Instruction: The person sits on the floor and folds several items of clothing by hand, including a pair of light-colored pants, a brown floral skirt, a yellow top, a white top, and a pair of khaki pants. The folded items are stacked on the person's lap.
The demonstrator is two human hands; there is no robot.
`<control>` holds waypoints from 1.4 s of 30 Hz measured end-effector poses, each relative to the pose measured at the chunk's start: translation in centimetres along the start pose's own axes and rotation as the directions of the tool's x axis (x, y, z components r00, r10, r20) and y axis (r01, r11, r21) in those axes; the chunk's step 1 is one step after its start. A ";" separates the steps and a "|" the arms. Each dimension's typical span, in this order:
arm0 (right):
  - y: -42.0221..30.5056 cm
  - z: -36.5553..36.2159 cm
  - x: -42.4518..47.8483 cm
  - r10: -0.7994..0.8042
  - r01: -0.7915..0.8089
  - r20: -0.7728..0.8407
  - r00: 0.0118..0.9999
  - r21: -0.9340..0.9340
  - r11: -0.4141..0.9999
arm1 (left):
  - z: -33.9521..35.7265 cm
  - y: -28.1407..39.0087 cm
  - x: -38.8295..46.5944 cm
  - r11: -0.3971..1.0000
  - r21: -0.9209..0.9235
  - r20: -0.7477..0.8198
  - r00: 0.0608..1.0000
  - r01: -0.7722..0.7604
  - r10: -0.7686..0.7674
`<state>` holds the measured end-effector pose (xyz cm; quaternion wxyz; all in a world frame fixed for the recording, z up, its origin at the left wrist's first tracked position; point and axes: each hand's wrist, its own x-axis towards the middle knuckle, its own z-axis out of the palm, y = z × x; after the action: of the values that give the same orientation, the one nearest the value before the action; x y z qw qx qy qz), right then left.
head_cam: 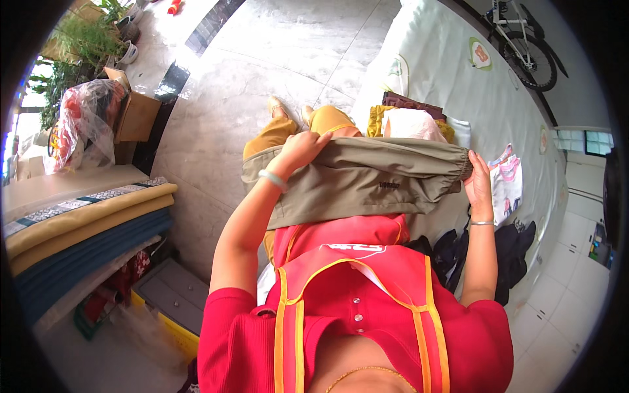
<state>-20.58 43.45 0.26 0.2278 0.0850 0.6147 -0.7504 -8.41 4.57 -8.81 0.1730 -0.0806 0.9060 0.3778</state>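
A pair of olive-khaki trousers with gathered elastic cuffs stretches across my lap, folded lengthwise. Small dark lettering shows on the cloth. My left hand grips the upper edge towards the left end, a pale bangle on its wrist. At the far right my right hand pinches the elastic cuff, its thumb on top and the other fingers partly hidden. Just beyond the trousers lies a pile of folded clothes, with a pale pink garment over mustard cloth and a dark brown garment.
On the pale sheet to my right lie a white printed top and dark clothes. Stacked cushions stand to my left, above a yellow-edged crate. A cardboard box and a bicycle are farther off.
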 end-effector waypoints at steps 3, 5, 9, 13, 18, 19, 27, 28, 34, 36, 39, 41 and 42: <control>-0.5 0.0 -0.4 -0.075 0.075 -0.054 0.996 -0.009 0.997 | 0.5 1.8 2.7 0.995 0.103 0.234 0.972 -0.009 -0.015; -0.9 0.2 -0.8 -0.112 0.109 -0.109 0.988 -0.037 0.993 | 0.5 3.6 2.6 0.971 -0.213 0.167 0.975 -0.107 0.144; -1.9 0.5 -1.1 -0.207 0.193 -0.123 0.971 -0.117 0.974 | 1.1 4.9 2.8 0.922 -0.385 0.397 0.908 0.033 0.134; -3.1 0.7 -1.8 -0.268 0.253 -0.150 0.952 -0.112 0.961 | 2.9 4.1 0.2 0.779 -0.613 0.161 0.945 -0.129 0.283; -3.9 2.0 -2.8 -0.313 0.298 -0.118 0.942 -0.133 0.945 | 1.0 4.1 -4.3 0.710 -0.617 0.463 0.886 0.341 -0.023; -4.0 2.3 -2.9 -0.317 0.302 -0.104 0.943 -0.140 0.943 | 1.5 4.0 -4.8 0.663 -0.630 0.499 0.865 0.405 -0.054; -5.2 1.7 -2.7 -0.395 0.371 -0.080 0.915 -0.215 0.903 | 0.6 8.4 -7.1 0.253 -0.895 0.384 0.923 0.367 0.021; -5.5 2.0 -2.9 -0.403 0.381 -0.075 0.912 -0.206 0.901 | -0.1 8.4 -7.3 0.225 -0.915 0.343 0.939 0.335 -0.002; -6.8 4.6 -3.4 -0.381 0.373 -0.019 0.924 -0.169 0.912 | -0.1 7.5 -9.2 0.219 -0.828 0.517 0.854 0.516 -0.058; -7.0 5.2 -3.3 -0.404 0.397 -0.006 0.915 -0.179 0.900 | -1.2 8.1 -9.6 0.245 -0.850 0.490 0.871 0.467 0.040; -7.9 5.7 -3.7 -0.406 0.412 0.071 0.911 -0.189 0.891 | -3.7 8.5 -10.0 0.078 -0.979 0.197 0.975 0.190 0.100; -8.3 5.7 -3.8 -0.372 0.397 0.152 0.916 -0.188 0.899 | -4.8 8.3 -9.8 0.143 -0.990 -0.015 0.999 -0.020 0.036; -8.5 5.9 -3.9 -0.342 0.374 0.182 0.922 -0.189 0.908 | -5.6 8.1 -10.0 0.189 -0.980 -0.051 0.998 -0.056 0.028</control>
<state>-20.02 39.89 10.71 0.1381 -0.1096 0.6809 -0.7108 -2.79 6.41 3.93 0.0620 -0.1518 0.4620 0.8716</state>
